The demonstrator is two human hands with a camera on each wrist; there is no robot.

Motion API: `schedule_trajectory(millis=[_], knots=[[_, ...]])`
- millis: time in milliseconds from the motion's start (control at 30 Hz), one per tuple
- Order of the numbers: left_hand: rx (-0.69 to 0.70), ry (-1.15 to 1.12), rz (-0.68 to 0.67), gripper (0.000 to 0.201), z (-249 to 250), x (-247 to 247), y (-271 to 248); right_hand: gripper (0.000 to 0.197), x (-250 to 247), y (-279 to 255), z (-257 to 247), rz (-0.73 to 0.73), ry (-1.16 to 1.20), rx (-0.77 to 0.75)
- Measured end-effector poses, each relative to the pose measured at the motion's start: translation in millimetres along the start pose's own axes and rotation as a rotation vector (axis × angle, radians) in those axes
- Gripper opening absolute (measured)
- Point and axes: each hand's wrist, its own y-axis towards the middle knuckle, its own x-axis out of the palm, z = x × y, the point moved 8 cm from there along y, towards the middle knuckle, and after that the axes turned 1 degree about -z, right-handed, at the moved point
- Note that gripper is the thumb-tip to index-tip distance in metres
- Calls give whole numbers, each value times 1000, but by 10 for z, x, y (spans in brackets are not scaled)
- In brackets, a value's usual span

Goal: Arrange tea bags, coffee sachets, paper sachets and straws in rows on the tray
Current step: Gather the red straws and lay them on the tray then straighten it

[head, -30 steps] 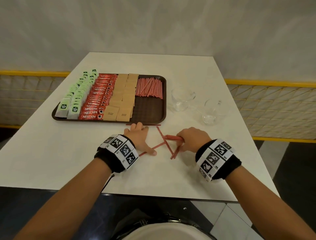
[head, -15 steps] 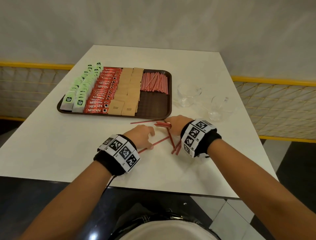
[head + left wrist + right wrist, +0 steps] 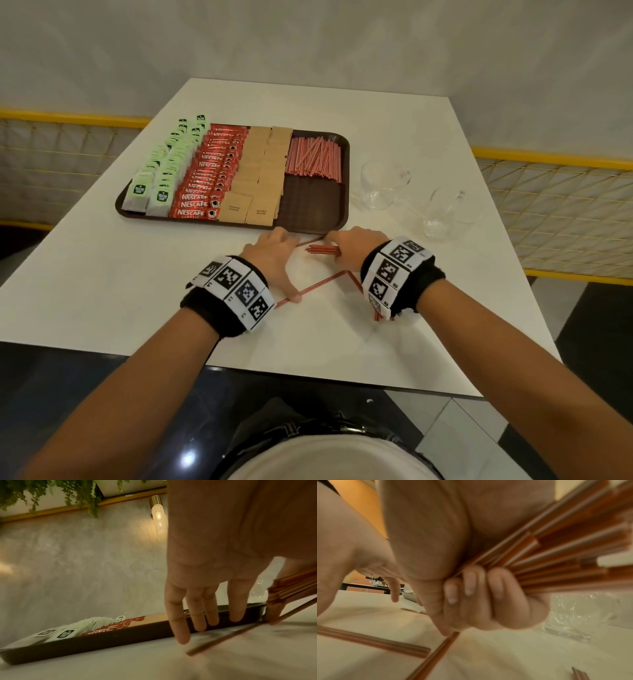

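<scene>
while a small bundle of straws (image 3: 322, 249) is clamped in the curled fingers (image 3: 471, 588) of the right hand (image 3: 356, 246), the fingers (image 3: 197, 609) of the left hand (image 3: 274, 253) are held straight and slightly spread, fingertips down toward the white table (image 3: 102, 291) just in front of the tray (image 3: 315, 219), with nothing gripped. one loose straw (image 3: 313, 285) is touched near its end by the left thumb, and another thin straw (image 3: 310, 241) is seen lying along the tray's near edge between the two hands; a few more are partly hidden under the right wrist. the step in hand is judged to be the gathering of the last scattered straws off the table into the right-hand bundle. for the next move, the strays would need to be picked up or slid over one at a time, squared with the bundle, and then laid in the bare near-right part of the tray, parallel to the straws on the tray (image 3: 313, 159) already stacked at its far right. on the tray, rows are filled from left to right: green tea bags (image 3: 161, 171), red coffee sachets (image 3: 209, 178), brown paper sachets (image 3: 260, 178), then straws. two clear glass cups (image 3: 383, 185) stand on the table just right of the tray, and nothing is seen in them.
</scene>
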Motion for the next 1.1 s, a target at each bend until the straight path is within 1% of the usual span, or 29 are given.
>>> schedule_trajectory(millis=[100, 167, 233, 267, 367, 433, 500, 567, 600, 633, 667, 767, 833, 867, 900, 967, 1033, 1100], knots=[[-11, 11, -49, 107, -41, 35, 20, 25, -37, -47, 24, -3, 18, -21], [7, -18, -56, 99, -19, 63, 19, 20, -73, -134, 142, 16, 82, -1], [25, -37, -45, 86, 40, 83, 8, 16, -94, -246, 383, 72, 197, 76], [31, -45, -39, 79, 85, 94, -3, 17, -74, -308, 522, 97, 241, 133], [54, -97, -17, 59, 255, 131, -13, 28, 121, -488, 841, 63, 327, 324], [48, -159, 6, 49, 355, 156, 7, 29, 230, -561, 899, 40, 383, 386], [35, -247, 25, 38, 454, 177, 16, 29, 253, -570, 857, 53, 440, 390], [27, -338, 54, 21, 551, 182, 15, 26, 238, -540, 744, 64, 492, 351], [17, -397, 60, 16, 588, 190, 25, 25, 230, -526, 674, 61, 514, 326], [9, -476, 56, 17, 613, 204, 37, 26, 222, -510, 608, 52, 531, 306], [-5, -574, 39, 24, 625, 230, 58, 29, 211, -502, 551, 47, 537, 291], [-67, -856, -40, 55, 620, 297, 82, 37, 168, -475, 431, 52, 515, 270], [-102, -1029, -97, 66, 583, 323, 65, 37, 146, -460, 358, 61, 483, 259], [-106, -1067, -117, 66, 554, 320, 55, 37, 136, -456, 317, 66, 448, 252], [-109, -1056, -116, 63, 507, 301, 52, 36, 124, -449, 275, 74, 406, 245], [-108, -951, -52, 53, 377, 212, 58, 31, 105, -435, 185, 90, 329, 227], [-115, -863, 14, 41, 251, 121, 77, 34, 104, -411, 100, 97, 292, 214], [-117, -825, 16, 32, 167, 94, 102, 32, 113, -380, 29, 108, 278, 209]])
